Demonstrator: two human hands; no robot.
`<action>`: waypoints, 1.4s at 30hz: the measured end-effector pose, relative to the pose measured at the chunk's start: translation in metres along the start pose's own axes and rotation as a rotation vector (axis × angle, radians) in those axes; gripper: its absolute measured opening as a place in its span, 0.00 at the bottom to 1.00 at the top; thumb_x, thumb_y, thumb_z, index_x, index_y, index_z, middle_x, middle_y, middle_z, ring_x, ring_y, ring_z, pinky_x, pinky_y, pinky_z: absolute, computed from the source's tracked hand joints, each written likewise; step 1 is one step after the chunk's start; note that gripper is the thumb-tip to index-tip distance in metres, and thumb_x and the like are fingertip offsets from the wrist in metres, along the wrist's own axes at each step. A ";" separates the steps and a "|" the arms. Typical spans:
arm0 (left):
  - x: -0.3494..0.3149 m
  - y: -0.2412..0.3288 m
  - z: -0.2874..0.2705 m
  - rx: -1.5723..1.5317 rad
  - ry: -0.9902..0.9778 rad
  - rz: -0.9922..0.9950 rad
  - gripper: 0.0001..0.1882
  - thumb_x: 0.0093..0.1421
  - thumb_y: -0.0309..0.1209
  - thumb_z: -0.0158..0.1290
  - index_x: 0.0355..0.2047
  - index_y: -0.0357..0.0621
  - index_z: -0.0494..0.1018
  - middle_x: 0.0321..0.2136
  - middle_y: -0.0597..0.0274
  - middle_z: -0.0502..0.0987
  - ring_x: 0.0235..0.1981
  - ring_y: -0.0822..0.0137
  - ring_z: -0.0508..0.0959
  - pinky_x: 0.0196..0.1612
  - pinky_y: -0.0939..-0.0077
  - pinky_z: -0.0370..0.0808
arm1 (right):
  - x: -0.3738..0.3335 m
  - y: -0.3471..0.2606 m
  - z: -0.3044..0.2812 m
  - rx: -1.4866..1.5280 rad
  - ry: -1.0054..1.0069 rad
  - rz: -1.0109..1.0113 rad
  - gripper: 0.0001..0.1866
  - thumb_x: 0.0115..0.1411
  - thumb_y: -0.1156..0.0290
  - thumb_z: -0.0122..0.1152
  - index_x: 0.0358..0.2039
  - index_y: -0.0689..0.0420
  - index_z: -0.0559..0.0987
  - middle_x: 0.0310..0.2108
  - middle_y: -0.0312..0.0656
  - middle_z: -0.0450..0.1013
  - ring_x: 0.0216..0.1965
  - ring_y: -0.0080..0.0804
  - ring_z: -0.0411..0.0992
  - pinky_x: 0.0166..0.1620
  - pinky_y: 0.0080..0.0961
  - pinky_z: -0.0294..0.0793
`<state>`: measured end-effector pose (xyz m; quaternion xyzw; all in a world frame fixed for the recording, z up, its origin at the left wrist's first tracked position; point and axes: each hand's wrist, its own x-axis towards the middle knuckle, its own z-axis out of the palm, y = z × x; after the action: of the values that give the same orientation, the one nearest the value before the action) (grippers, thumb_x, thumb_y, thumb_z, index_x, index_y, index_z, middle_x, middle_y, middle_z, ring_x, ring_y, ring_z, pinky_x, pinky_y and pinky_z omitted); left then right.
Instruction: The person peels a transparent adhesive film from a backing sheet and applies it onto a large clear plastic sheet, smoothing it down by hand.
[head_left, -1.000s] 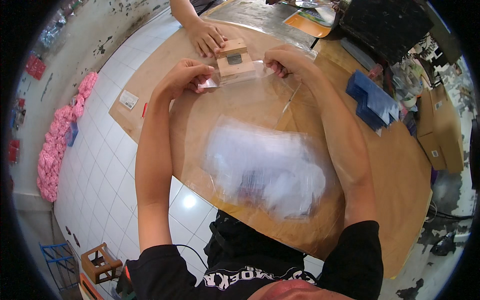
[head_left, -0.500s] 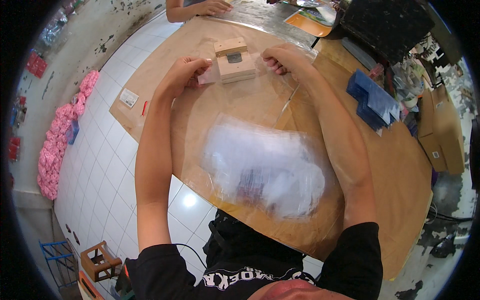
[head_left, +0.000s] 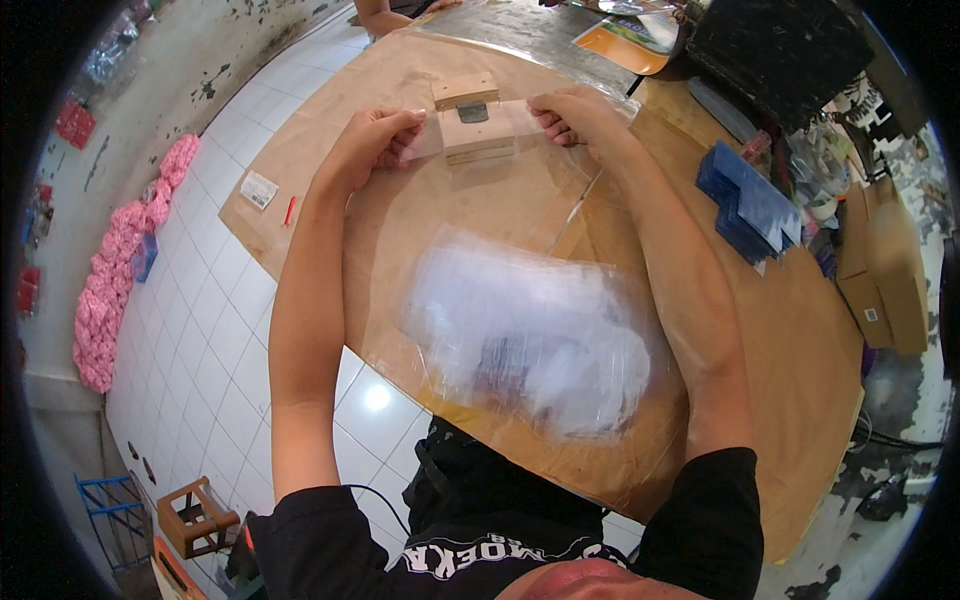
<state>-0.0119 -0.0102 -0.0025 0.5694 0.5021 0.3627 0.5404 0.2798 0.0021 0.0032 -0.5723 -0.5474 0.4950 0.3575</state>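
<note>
While left hand (head_left: pixel 385 138) and right hand (head_left: pixel 572 115) pinch clear film (head_left: pixel 428 138) | wooden block (head_left: pixel 478 134) between them

Wht tiled flr (head_left: pixel 215 310), peeling wall (head_left: pixel 185 105).

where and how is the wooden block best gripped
Probably best to pinch the wooden block by its raised far bar, front to back, from above: the bar stands higher than the rest, and clear film extends past both sides.
</note>
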 end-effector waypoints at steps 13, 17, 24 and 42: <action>-0.003 0.000 -0.001 -0.008 0.037 0.001 0.15 0.56 0.42 0.57 0.27 0.41 0.75 0.21 0.68 0.73 0.20 0.78 0.72 0.26 0.86 0.72 | -0.002 0.002 -0.004 0.033 -0.019 -0.011 0.13 0.54 0.60 0.64 0.25 0.56 0.76 0.21 0.32 0.70 0.21 0.17 0.66 0.24 0.14 0.67; -0.004 0.003 0.000 -0.014 0.035 -0.006 0.13 0.56 0.40 0.57 0.27 0.41 0.75 0.21 0.68 0.73 0.20 0.79 0.71 0.26 0.86 0.72 | 0.001 0.005 -0.005 0.040 -0.015 -0.026 0.12 0.54 0.61 0.64 0.24 0.56 0.76 0.21 0.32 0.70 0.21 0.18 0.67 0.24 0.14 0.67; -0.003 0.000 -0.001 -0.001 0.035 0.006 0.13 0.55 0.40 0.58 0.27 0.42 0.75 0.21 0.68 0.73 0.20 0.79 0.71 0.25 0.87 0.71 | 0.001 0.005 -0.004 0.036 -0.011 -0.032 0.11 0.53 0.62 0.64 0.23 0.56 0.75 0.21 0.33 0.70 0.20 0.19 0.67 0.24 0.15 0.67; -0.006 0.001 0.000 -0.011 0.040 0.025 0.16 0.56 0.43 0.57 0.28 0.41 0.75 0.21 0.68 0.73 0.20 0.79 0.72 0.26 0.86 0.72 | -0.004 0.002 -0.005 0.092 -0.033 -0.018 0.13 0.54 0.60 0.63 0.26 0.57 0.76 0.23 0.32 0.70 0.21 0.18 0.67 0.25 0.15 0.68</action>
<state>-0.0132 -0.0157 -0.0007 0.5653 0.5037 0.3833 0.5290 0.2851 -0.0014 0.0034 -0.5420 -0.5351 0.5256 0.3790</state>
